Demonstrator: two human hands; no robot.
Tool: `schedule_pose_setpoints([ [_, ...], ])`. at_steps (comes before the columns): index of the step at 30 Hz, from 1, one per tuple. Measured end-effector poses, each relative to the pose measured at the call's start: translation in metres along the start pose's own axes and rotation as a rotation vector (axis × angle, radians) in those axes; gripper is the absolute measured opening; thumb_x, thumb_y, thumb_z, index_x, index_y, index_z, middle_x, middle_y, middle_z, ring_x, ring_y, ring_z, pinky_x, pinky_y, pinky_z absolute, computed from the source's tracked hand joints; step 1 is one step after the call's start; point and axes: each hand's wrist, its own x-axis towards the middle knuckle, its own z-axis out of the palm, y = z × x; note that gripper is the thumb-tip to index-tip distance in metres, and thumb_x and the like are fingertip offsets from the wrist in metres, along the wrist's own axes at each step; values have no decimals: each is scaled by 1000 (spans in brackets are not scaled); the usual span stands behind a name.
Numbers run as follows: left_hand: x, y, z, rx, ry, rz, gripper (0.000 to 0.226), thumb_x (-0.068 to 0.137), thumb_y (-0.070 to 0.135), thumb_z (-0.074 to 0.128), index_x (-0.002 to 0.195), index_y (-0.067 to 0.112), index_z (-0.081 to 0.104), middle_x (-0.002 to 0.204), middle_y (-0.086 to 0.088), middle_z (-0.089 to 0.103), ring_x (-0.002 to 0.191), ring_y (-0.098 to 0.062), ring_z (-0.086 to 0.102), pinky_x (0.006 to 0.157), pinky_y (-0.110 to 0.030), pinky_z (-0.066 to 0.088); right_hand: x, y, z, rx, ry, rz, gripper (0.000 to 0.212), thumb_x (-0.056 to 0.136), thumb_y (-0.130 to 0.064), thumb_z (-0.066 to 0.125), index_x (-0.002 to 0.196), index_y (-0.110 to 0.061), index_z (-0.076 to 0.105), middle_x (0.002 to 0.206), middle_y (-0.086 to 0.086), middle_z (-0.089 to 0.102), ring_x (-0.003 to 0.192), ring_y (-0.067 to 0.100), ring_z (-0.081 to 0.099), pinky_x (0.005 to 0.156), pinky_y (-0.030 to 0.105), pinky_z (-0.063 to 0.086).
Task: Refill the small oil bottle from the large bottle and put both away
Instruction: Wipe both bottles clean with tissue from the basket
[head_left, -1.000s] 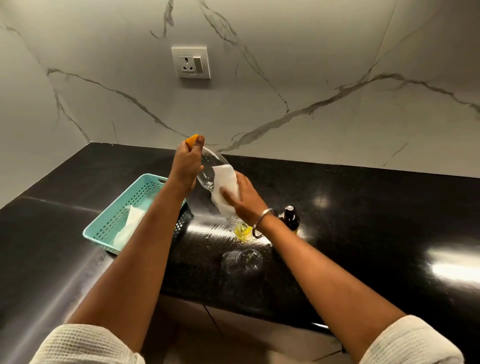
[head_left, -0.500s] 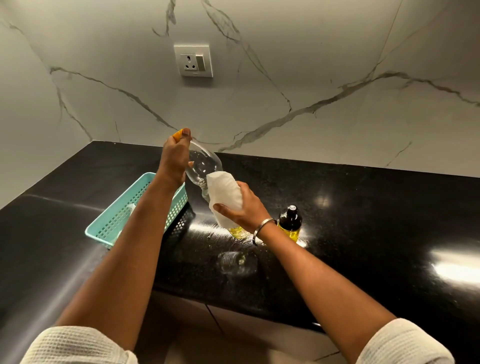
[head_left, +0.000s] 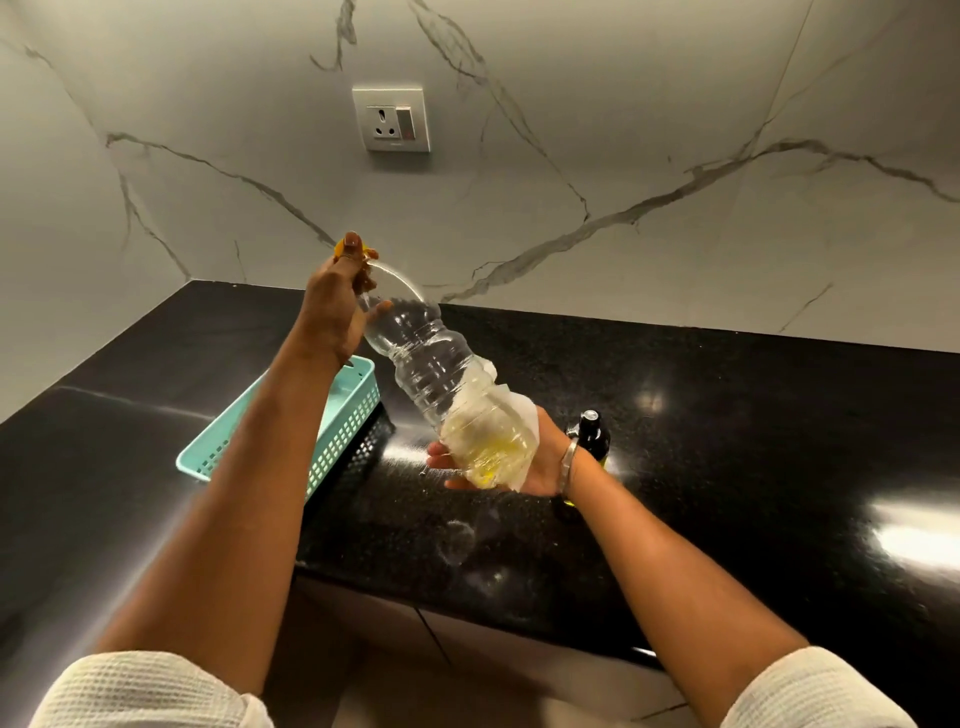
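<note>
I hold the large clear plastic bottle (head_left: 426, 364) tilted in the air above the black counter (head_left: 727, 441), neck up to the left, a little yellow oil pooled at its lower end. My left hand (head_left: 335, 306) grips the neck at the orange cap (head_left: 340, 245). My right hand (head_left: 524, 462) cups the bottle's base from below with a white tissue (head_left: 511, 415) pressed between palm and plastic. The small dark oil bottle (head_left: 592, 434) with a black top stands on the counter just behind my right wrist, partly hidden.
A teal plastic basket (head_left: 343, 415) lies on the counter under my left forearm. A wall socket (head_left: 390, 120) sits on the marble backsplash. The counter's front edge runs below my arms, with a cabinet beneath.
The large bottle has tilted further from upright, its base lifted off the counter. My right hand slid with the tissue from the bottle's middle down to its base.
</note>
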Motion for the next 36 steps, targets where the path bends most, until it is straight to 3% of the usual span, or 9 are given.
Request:
schedule_pose_setpoints([
  [5, 0, 3, -3, -77, -17, 0, 30, 102, 35, 42, 84, 16, 57, 72, 2, 45, 68, -9, 47, 86, -42, 42, 1, 5, 3, 113, -136, -26, 70, 92, -55, 30, 125, 1, 53, 120, 23, 58, 119, 36, 52, 103, 59, 35],
  [12, -1, 5, -7, -94, 12, 78, 29, 101, 38, 41, 90, 15, 56, 85, 0, 44, 81, -9, 48, 83, -48, 55, 8, 12, 7, 261, -121, -183, 66, 91, -55, 33, 129, -4, 51, 118, 21, 59, 115, 35, 57, 89, 57, 48],
  [16, 0, 8, -5, -153, 14, 135, 27, 102, 35, 40, 93, 13, 52, 88, -2, 43, 85, -10, 48, 81, -50, 57, 14, 15, 7, 275, -109, -251, 62, 89, -49, 37, 127, -2, 51, 123, 21, 57, 120, 34, 54, 101, 56, 41],
  [21, -1, 3, -3, -119, 59, 219, 26, 102, 34, 38, 100, 10, 48, 99, -8, 40, 98, -19, 45, 77, -45, 58, 19, 14, 7, 336, -33, -366, 54, 89, -39, 35, 122, -3, 56, 122, 18, 60, 118, 31, 57, 101, 57, 38],
  [26, -3, -3, 3, -101, 151, 275, 25, 104, 32, 35, 97, 11, 47, 94, -5, 40, 90, -12, 49, 81, -44, 58, 23, 13, 2, 371, 37, -450, 51, 89, -38, 34, 109, -3, 66, 116, 20, 62, 111, 33, 60, 99, 58, 41],
  [31, -3, -7, 10, -61, 213, 344, 21, 104, 30, 34, 100, 12, 43, 95, -4, 39, 93, -12, 48, 80, -39, 59, 29, 15, -2, 434, 80, -509, 51, 90, -40, 34, 116, -4, 59, 111, 19, 62, 110, 33, 57, 98, 53, 43],
  [36, 2, -4, 9, 82, 212, 465, 16, 103, 28, 37, 95, 16, 42, 95, -3, 40, 84, -5, 52, 78, -33, 59, 32, 9, -6, 374, 267, -498, 45, 95, -37, 29, 110, -8, 60, 105, 18, 63, 97, 32, 60, 89, 52, 48],
])
